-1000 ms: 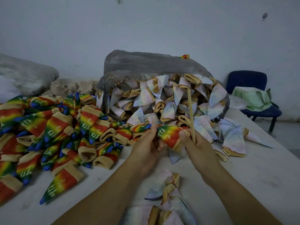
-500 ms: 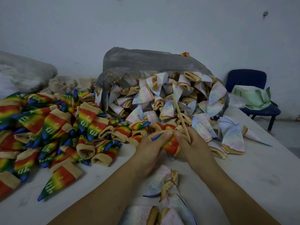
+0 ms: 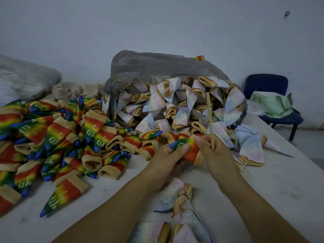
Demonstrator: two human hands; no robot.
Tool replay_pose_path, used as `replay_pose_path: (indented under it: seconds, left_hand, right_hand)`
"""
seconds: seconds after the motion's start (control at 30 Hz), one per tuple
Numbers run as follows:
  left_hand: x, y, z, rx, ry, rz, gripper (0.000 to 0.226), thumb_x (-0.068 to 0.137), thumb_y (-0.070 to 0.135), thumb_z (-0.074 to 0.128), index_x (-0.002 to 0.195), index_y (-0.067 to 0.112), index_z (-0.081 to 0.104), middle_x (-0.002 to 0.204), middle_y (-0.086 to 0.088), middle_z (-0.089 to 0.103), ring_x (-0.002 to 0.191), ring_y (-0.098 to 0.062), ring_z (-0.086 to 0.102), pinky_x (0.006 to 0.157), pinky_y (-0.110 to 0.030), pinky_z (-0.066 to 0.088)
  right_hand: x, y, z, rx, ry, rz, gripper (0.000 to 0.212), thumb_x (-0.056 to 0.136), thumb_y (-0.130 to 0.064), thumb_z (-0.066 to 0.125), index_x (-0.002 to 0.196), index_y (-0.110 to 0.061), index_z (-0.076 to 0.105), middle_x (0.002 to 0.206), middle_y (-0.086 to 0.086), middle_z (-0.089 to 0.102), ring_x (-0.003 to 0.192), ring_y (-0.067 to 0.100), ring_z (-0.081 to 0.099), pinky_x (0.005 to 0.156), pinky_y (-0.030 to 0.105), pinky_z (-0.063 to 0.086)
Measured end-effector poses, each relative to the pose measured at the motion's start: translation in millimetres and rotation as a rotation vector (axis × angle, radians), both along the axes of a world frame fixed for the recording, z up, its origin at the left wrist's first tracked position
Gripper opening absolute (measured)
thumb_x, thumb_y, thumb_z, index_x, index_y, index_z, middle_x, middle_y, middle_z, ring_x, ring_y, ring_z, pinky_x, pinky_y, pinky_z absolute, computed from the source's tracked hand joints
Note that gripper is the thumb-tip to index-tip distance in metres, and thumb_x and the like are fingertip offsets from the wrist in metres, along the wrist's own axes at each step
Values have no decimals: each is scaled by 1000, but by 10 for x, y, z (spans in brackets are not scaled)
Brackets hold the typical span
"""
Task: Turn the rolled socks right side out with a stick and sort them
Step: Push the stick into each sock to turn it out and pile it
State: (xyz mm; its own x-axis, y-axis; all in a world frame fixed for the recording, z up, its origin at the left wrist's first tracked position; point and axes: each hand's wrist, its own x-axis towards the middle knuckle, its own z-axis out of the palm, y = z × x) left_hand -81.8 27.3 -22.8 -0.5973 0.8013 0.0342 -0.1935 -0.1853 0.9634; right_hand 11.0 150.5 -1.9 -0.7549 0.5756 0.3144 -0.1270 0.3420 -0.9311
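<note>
Head view: left hand, right hand pinch rainbow sock (right grip holds stick).

Dim, flat light; soft shadows, edges warped.

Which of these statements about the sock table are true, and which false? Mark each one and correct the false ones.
1. The right hand holds the stick roughly upright. True.
2. The left hand grips a pale sock. False: it grips a rainbow sock.
3. The rainbow pile lies left of the plastic bag. True.
4. The chair is red. False: it is blue.
</note>
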Motion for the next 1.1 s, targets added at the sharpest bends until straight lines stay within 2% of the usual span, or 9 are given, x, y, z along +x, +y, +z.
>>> replay_pose_path:
  seconds: [0.07,0.17,0.3,0.47,0.57,0.67,0.83,0.97,1.1]
  left_hand:
    - [-15,0,-6,-1,31,50,23,82,44,66,73,27,79,67,10,71,64,1,66,60,-10,49]
    - [-68,11,-30,54,-60,144,29,72,48,75,78,20,75,64,2,60,60,-7,54,60,-18,47]
    - [-76,19,-3,107,-134,148,26,79,39,71,89,15,73,68,1,61,65,-9,54,67,-21,45]
    - [-88,19,35,164,-287,115,25,85,37,63,75,15,56,52,1,37,53,-10,38,55,-21,37]
    - [-87,27,24,173,-303,115,24,86,37,63,80,14,56,53,2,41,54,-10,39,57,-22,37]
    - [-76,43,27,218,-341,131,19,86,33,64,85,14,59,54,3,46,50,-7,41,53,-18,40]
    - [-73,25,31,136,-159,130,28,85,37,62,62,22,65,42,4,38,39,-6,33,45,-18,28]
    - [-39,18,-13,78,-83,98,20,80,35,70,79,15,71,57,-6,62,49,-11,54,50,-19,46]
    - [27,42,-16,68,-34,29,31,81,29,70,103,8,68,77,-13,74,68,-15,71,61,-20,56]
  right_hand:
    - [20,-29,19,20,-15,18,18,79,-61,53,80,-44,59,76,-22,65,69,-7,60,53,6,44]
    - [19,-63,-8,96,-109,26,38,73,-71,52,87,-37,62,84,-8,67,75,5,61,58,16,49]
    - [-14,-70,-32,106,-179,44,43,85,-55,52,95,-16,66,95,11,68,90,25,62,72,29,50]
    - [-37,-166,-5,105,-163,131,48,87,-56,43,97,-15,66,98,15,67,97,31,61,90,46,49]
    - [-17,-146,-10,105,-173,99,50,83,-61,39,92,-18,65,89,5,68,90,23,62,85,38,49]
    - [-19,-128,-2,94,-164,40,43,75,-66,37,74,-28,57,71,-8,60,71,6,56,67,23,43]
    - [-20,-79,-59,134,-124,8,49,76,-66,38,72,-23,58,71,3,61,61,2,52,59,14,42]
    - [5,-44,-42,53,-102,40,45,75,-71,45,87,-31,60,80,-14,66,71,-5,59,56,4,42]
    - [-25,6,-53,5,-102,10,21,88,-54,50,84,-36,60,81,-13,65,75,-6,59,62,16,41]
